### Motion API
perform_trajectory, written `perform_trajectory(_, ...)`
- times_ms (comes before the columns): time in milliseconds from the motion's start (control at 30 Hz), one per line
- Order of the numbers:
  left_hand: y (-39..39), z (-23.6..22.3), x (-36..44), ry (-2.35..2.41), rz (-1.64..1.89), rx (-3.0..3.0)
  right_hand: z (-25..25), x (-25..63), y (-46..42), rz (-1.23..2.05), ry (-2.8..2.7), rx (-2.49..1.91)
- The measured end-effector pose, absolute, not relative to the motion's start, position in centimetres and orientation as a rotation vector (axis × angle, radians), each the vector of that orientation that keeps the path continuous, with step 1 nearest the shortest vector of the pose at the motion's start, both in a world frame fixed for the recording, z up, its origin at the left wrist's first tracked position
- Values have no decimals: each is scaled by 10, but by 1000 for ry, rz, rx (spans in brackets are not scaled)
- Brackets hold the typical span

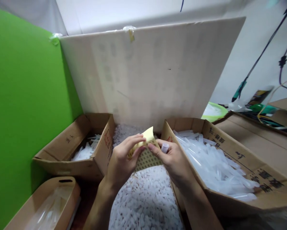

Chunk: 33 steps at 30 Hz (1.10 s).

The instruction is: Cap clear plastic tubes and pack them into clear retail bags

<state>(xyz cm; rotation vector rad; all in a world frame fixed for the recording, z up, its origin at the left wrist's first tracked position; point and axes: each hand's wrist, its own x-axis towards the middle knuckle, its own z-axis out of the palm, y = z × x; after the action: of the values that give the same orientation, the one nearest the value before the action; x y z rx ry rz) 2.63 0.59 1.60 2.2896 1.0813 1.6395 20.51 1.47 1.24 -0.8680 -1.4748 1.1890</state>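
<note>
In the head view, my left hand (125,153) and my right hand (171,156) meet over a heap of small white pieces (145,198). Between them is a pale yellow sheet (148,159) with rows of dark round spots, its upper edge bent up. My left fingers and thumb pinch its left part. The thumb of my right hand presses on the sheet's right side. A short translucent plastic tube (165,148) juts out from my right hand, its other end hidden by the fingers.
A cardboard box (102,159) with white pieces stands left; a larger box (273,188) with many translucent tubes (212,166) is right. A tan bin (73,195) sits front left. A green panel (25,95) and a pale board (145,76) wall off the left and back.
</note>
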Motion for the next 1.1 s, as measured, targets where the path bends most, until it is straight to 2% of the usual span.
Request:
perform_trajectory(300, -4, 22, 31, 1074, 1756, 2205, 25, 205, 9, 1025, -1608, -840)
perform_trajectory(467, -5, 21, 31, 1078, 1689, 2056, 26, 205, 8, 868, -1642, -822)
perform_trajectory(767, -6, 20, 30, 1046, 1667, 1986, 26, 204, 5, 812, -1625, -782)
perform_trajectory(1100, -7, 25, 24, 1067, 1484, 2196, 24, 202, 6, 756, -1672, -776)
